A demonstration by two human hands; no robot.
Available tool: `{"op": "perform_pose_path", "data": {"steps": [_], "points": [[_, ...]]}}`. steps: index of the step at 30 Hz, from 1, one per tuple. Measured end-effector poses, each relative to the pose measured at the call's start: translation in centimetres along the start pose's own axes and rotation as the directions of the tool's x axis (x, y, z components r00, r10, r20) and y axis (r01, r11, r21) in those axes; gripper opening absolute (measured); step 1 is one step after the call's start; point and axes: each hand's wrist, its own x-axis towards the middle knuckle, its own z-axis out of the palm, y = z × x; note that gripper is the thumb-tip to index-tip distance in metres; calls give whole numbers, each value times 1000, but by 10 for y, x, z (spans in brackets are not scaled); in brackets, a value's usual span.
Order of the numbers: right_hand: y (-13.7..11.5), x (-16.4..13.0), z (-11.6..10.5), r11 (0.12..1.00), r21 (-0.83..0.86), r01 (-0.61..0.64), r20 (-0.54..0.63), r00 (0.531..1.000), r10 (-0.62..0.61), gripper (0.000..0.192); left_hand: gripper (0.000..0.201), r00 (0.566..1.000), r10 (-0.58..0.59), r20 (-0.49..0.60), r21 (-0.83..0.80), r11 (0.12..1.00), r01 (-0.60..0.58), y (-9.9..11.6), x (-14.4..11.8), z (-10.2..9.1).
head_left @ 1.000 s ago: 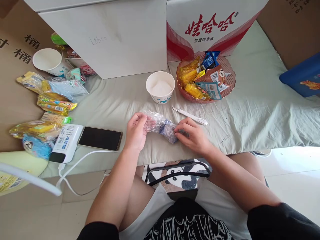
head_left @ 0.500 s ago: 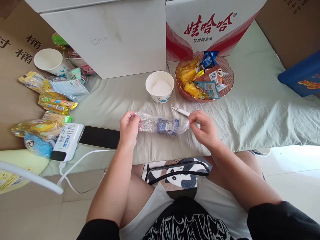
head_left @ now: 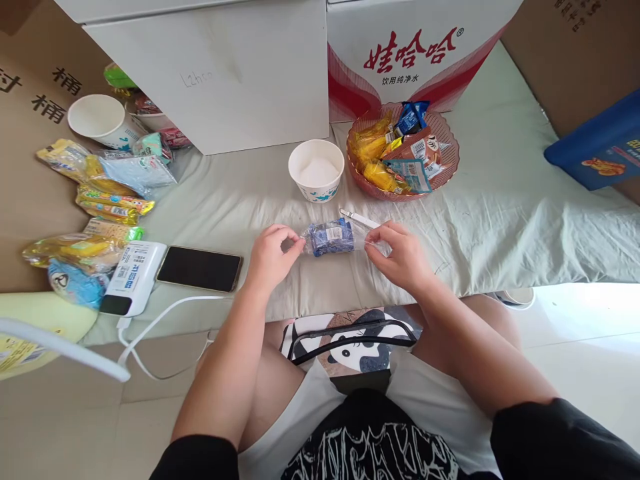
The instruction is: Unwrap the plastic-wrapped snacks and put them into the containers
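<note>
A small blue snack packet (head_left: pixel 332 237) with a white barcode label lies on the cloth, wrapped in clear plastic film (head_left: pixel 359 239). My left hand (head_left: pixel 273 257) pinches the film's gathered left end between thumb and fingers. At the other side my right hand (head_left: pixel 400 255) pinches the right end. Just behind my right hand lies a white-handled craft knife (head_left: pixel 361 219), its handle end hidden by the hand. A paper cup (head_left: pixel 316 175) with white contents stands behind the packet.
A pink ribbed bowl (head_left: pixel 453 167) of wrapped snacks is at the back right, before a white-and-red carton (head_left: pixel 400 40). On the left are a phone (head_left: pixel 200 269), a white power bank (head_left: pixel 135 277) with a cable, several snack packets (head_left: pixel 115 207) and another paper cup (head_left: pixel 100 120).
My hands have come closer together, the left moving rightward. The film is less stretched out and gathered nearer the blue packet, which sits slightly further back.
</note>
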Motion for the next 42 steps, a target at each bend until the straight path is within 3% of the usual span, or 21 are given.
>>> {"op": "perform_pose_path", "data": {"steps": [6, 9, 11, 13, 14, 17, 20, 23, 24, 26, 27, 28, 29, 31, 32, 33, 34, 36, 38, 40, 42], "points": [[-8, -6, -12, 981, -42, 188, -133, 972, -192, 13, 16, 956, 246, -159, 30, 969, -244, 9, -15, -11], [-12, -9, -20, 962, -86, 258, -139, 953, -268, 16, 13, 925, 339, -172, 87, 940, -328, 12, -26, -17], [-14, -10, -27, 946, -85, 313, -50, 947, -317, 18, 16, 932, 336, -136, 125, 939, -320, 12, -30, -19], [-16, -11, -34, 933, -47, 357, 144, 927, -347, 20, 36, 946, 317, -64, 174, 937, -302, 10, -33, -20], [-17, -12, -37, 934, -25, 358, 255, 905, -340, 20, 36, 947, 319, -30, 203, 930, -307, 10, -33, -21], [-21, -14, -43, 963, -31, 266, 510, 833, -214, 24, 12, 916, 401, 25, 264, 881, -393, 13, -36, -22], [-25, -14, -42, 969, -195, 150, 585, 811, -8, 33, 17, 897, 436, 75, 284, 853, -439, 25, -44, -26], [-29, -12, -38, 899, -418, 129, 568, 809, 148, 39, 14, 930, 251, 270, 202, 929, -309, 36, -56, -33], [-31, -11, -37, 868, -480, 132, 555, 812, 183, 40, 11, 908, 145, 393, 142, 966, -216, 39, -60, -35], [-33, -10, -35, 812, -571, 122, 514, 824, 238, 44, 8, 779, -14, 627, 33, 999, -9, 40, -63, -38], [-33, -9, -35, 791, -603, 106, 486, 835, 258, 47, 12, 731, -36, 681, -16, 998, 64, 39, -63, -38], [-34, -9, -34, 777, -624, 83, 455, 847, 275, 52, 16, 737, -29, 675, -66, 993, 100, 38, -62, -37], [-34, -8, -33, 774, -631, 52, 421, 861, 286, 57, 19, 799, -7, 601, -115, 989, 95, 36, -59, -35], [-34, -9, -27, 807, -590, -21, 341, 900, 273, 66, 21, 953, 57, 296, -151, 988, -12, 33, -52, -29], [-34, -10, -23, 841, -539, -47, 294, 925, 240, 69, 21, 986, 99, 138, -125, 989, -82, 31, -47, -24], [-33, -11, -18, 882, -469, -49, 248, 951, 185, 69, 22, 989, 145, 27, -77, 987, -142, 30, -42, -19], [-32, -11, -13, 922, -388, -22, 208, 972, 111, 66, 26, 982, 187, -18, -24, 982, -187, 29, -38, -14], [-29, -11, -1, 966, -238, 101, 169, 984, -61, 49, 45, 973, 226, 54, 44, 973, -228, 27, -30, -4], [-26, -10, 9, 960, -158, 230, 192, 961, -199, 29, 55, 969, 179, 169, 65, 979, -192, 25, -24, 4], [-23, -8, 17, 946, -139, 292, 247, 936, -252, 27, 44, 969, 105, 223, 56, 991, -120, 24, -21, 7], [-22, -6, 22, 946, -141, 292, 293, 925, -242, 43, 27, 973, 56, 224, -4, 998, -57, 23, -20, 7]]}}
